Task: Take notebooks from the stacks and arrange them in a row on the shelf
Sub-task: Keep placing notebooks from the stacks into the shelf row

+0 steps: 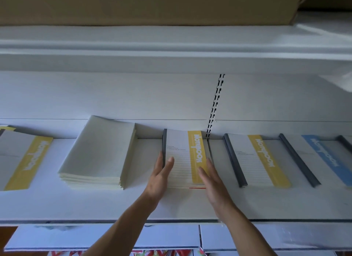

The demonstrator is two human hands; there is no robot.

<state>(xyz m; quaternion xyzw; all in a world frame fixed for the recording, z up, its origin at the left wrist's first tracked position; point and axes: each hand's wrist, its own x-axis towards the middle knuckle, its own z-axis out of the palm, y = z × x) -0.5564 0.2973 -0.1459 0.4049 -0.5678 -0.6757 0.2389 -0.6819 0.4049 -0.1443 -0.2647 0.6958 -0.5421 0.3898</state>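
Spanning the view, a white shelf [95, 204] was seen under an upper shelf [171, 46] on which a brown cardboard box [133, 6] was set. Stacks were laid flat in a row along it: a plain cream stack [99, 154], then the yellow-banded notebook stack [181, 171] at the middle. That stack was flanked by the left hand [160, 177] and right hand [213, 183], fingers straight, touching its sides, nothing gripped. A left-edge stack [24, 160] and a blue-banded notebook [327, 156] were cut off by the frame; small cover print could not be read.
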